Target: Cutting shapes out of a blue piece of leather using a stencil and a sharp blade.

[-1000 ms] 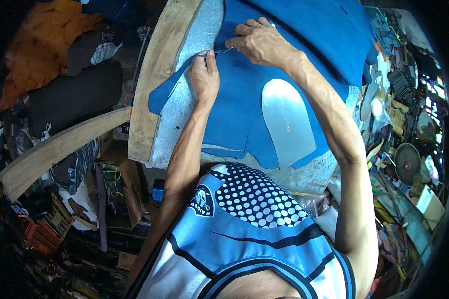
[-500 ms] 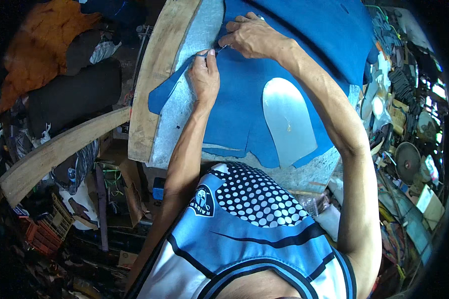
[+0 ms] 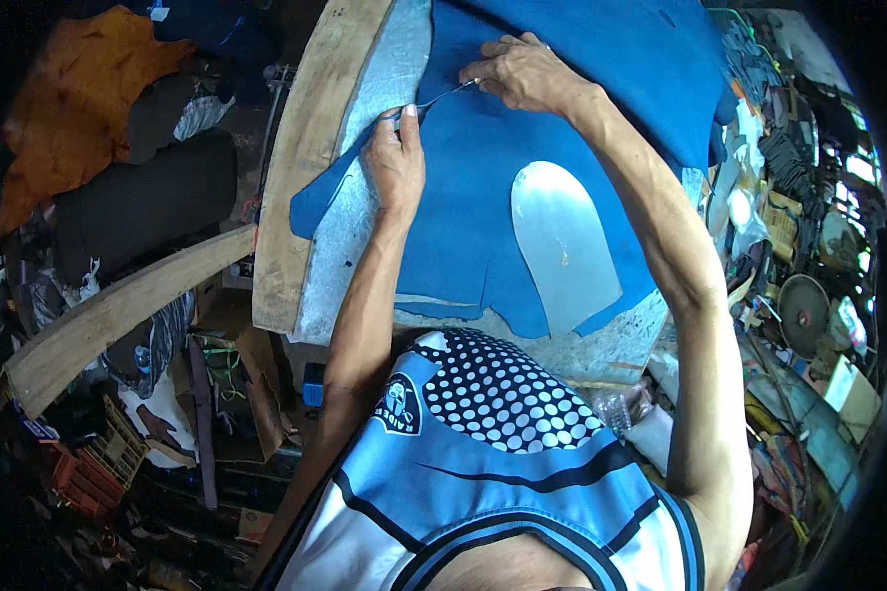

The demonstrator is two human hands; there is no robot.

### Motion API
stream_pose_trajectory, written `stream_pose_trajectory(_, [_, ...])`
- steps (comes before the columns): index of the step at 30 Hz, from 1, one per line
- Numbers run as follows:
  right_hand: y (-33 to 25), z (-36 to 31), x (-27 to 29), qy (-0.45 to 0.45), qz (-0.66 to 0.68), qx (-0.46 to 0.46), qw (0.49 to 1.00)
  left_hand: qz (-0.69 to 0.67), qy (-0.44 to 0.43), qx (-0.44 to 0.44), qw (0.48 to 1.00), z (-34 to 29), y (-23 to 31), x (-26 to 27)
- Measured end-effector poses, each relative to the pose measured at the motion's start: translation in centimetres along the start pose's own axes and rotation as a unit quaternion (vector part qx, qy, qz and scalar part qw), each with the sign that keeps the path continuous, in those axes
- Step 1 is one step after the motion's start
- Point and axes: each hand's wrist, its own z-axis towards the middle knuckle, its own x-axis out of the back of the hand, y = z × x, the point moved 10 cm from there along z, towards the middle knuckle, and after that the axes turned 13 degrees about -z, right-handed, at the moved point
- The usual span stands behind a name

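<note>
A large blue leather sheet (image 3: 453, 207) lies over a pale work board. My left hand (image 3: 396, 163) pinches its edge near the left side, thumb pressed on top. Farther off and to the right, my right hand (image 3: 532, 77) is closed over the sheet, its fingers curled around a thin tool mostly hidden by the hand; its exact kind does not show. A thin dark line with a raised edge runs in the leather between both hands. Nearer me, a flat silvery template (image 3: 565, 246) with a rounded top rests on the leather, touched by neither hand.
A curved wooden plank (image 3: 315, 148) borders the board's left side, and another plank (image 3: 128, 315) juts out to the left. Orange leather (image 3: 79, 108) hangs at the far left. A red crate (image 3: 84, 483) stands low left. Piled scraps and a round disc (image 3: 804, 305) crowd the right.
My right hand has moved a little right and nearer me, away from my left hand, lengthening the line between them. My left hand keeps its pinch, barely shifted.
</note>
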Motion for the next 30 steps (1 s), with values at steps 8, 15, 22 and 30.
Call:
stream_pose_trajectory(8, [1.3,-1.8,-1.6,0.01,0.047,-0.06,0.997,0.022,-0.21,0.1,0.972,2.5,-3.1,-4.8])
stream_pose_trajectory(15, [0.9,-2.7,-1.8,0.031,0.065,-0.057,0.996,0.025,-0.224,0.083,0.971,1.6,-1.8,-5.6])
stream_pose_trajectory(22, [-1.0,-1.1,-1.5,-0.028,0.057,-0.039,0.997,0.057,-0.207,0.09,0.972,1.2,-1.0,-4.8])
stream_pose_trajectory(30, [-0.8,-0.7,-2.3,-0.034,0.049,-0.043,0.997,0.041,-0.207,0.086,0.974,1.1,-0.8,-4.8])
